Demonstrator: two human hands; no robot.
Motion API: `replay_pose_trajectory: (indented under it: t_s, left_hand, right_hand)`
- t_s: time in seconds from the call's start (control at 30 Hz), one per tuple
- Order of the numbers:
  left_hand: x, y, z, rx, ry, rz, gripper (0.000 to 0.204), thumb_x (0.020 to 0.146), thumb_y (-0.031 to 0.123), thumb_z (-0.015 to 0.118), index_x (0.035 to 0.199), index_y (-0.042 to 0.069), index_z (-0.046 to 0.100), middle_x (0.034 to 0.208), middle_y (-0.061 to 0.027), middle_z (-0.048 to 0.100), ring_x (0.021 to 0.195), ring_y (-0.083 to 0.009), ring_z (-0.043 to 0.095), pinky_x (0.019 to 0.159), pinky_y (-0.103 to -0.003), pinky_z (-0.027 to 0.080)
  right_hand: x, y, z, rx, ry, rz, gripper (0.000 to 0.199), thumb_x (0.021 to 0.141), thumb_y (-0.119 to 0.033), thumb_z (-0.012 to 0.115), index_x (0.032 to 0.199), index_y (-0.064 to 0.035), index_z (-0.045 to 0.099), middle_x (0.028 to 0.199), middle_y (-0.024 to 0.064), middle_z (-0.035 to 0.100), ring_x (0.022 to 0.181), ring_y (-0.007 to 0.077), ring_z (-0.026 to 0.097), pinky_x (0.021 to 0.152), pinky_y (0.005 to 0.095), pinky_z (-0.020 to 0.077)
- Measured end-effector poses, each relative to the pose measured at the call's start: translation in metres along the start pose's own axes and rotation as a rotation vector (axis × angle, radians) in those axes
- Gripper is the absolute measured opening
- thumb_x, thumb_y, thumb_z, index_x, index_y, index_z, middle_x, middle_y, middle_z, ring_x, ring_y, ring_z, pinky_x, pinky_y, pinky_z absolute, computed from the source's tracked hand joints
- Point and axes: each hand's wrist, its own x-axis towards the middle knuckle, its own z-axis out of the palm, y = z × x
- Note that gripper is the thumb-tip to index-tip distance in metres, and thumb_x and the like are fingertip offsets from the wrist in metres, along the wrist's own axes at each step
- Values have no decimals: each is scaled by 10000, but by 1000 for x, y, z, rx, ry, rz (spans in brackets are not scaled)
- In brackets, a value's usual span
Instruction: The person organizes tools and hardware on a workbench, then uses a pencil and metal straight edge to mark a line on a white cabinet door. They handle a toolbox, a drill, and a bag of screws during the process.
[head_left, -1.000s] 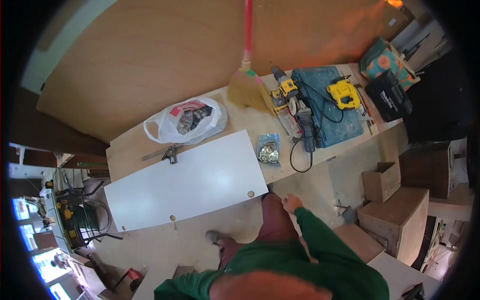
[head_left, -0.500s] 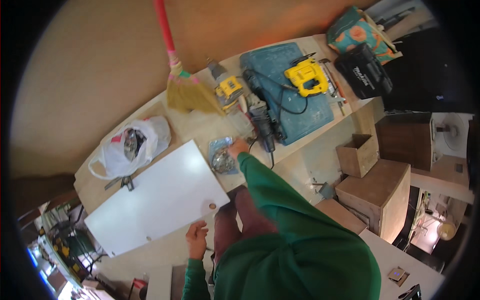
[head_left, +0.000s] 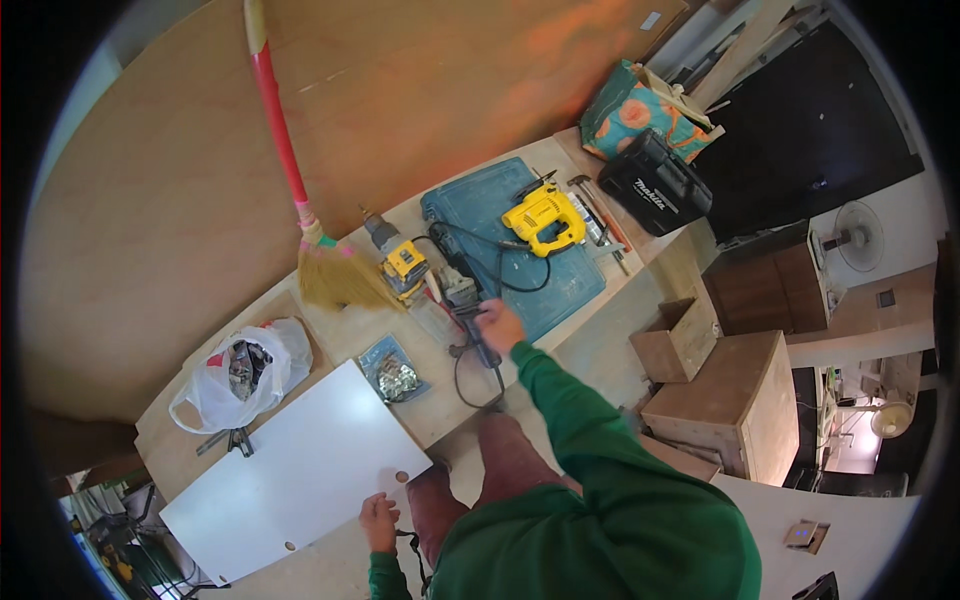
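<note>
My right hand point(head_left: 501, 327) is at the body of a grey angle grinder point(head_left: 462, 300), its fingers curled against the tool; the grinder still lies on the bench. From its rear end a black cable point(head_left: 460, 383) loops toward the bench's near edge. My left hand point(head_left: 380, 521) hovers beside the near edge of a white board point(head_left: 290, 470), loosely bent and holding nothing. Between the board and the grinder lies a clear plastic bag of metal hardware point(head_left: 396, 377). A yellow-and-grey drill point(head_left: 402, 262) is just beyond the grinder.
A yellow jigsaw point(head_left: 545, 220) sits on a blue case point(head_left: 570, 300). Hand tools point(head_left: 600, 222) and a black case point(head_left: 655, 185) are farther right. A broom point(head_left: 335, 275) leans over the bench's far side. On the left are a white carrier bag point(head_left: 285, 375) and a clamp point(head_left: 238, 441).
My right hand has left the plastic bag of hardware and moved right to the angle grinder. My left hand stays by the board. The whole view has shifted.
</note>
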Motion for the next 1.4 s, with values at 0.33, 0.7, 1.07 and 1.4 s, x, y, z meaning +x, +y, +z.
replay_pose_trajectory:
  t_s: [0.33, 0.7, 1.07, 1.4]
  left_hand:
    - [43, 9, 169, 77, -20, -27, 276, 1005, 245, 665, 1121, -6, 668, 931, -131, 716, 756, -176, 685, 639, -298, 571]
    - [62, 191, 413, 46, -100, 145, 330, 1020, 245, 643, 1252, 11, 659, 1020, -83, 705, 835, -167, 689, 765, -305, 564]
    - [124, 219, 482, -326, -182, -118, 810, 993, 570, 636, 1507, -23, 433, 1446, -211, 548, 1164, -294, 631, 956, -438, 548]
    - [145, 314, 498, -1027, -265, -142, 958, 935, 800, 508, 1443, -11, 448, 1327, -187, 589, 1181, -337, 598, 1038, -508, 484]
  right_hand:
    - [228, 126, -234, -411, 433, -51, 569, 874, -338, 792, 1262, 42, 623, 1217, 235, 714, 1098, 390, 703, 964, 428, 541]
    - [271, 98, -262, 244, -436, 251, 541, 782, -326, 898, 1219, -76, 702, 1002, 39, 765, 850, 163, 738, 610, 340, 575]
    - [234, 62, -282, 573, -568, 276, 421, 885, -282, 820, 1205, -47, 680, 921, 75, 745, 641, 156, 693, 451, 285, 517]
    - [39, 120, -337, 1007, -511, 469, 429, 985, -279, 693, 1335, -55, 587, 1103, 65, 709, 807, 160, 710, 493, 282, 529]
